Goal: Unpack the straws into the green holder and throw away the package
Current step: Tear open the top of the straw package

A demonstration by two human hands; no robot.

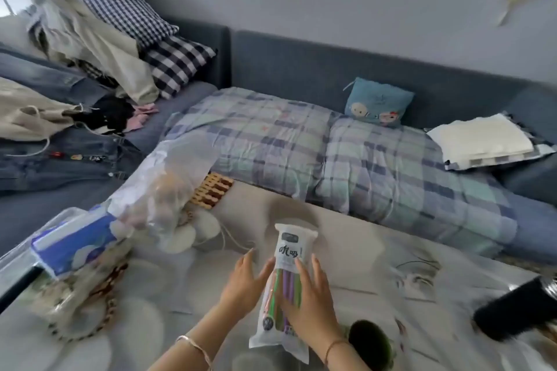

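Hands flat-fingered: left hand touches left edge of straw package, right hand rests atop.

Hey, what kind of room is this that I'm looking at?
Most likely a bedroom, on a bed. A plaid quilt lies folded along an upholstered headboard, checked pillows lean in the corner, and a heap of clothes is piled beside them.
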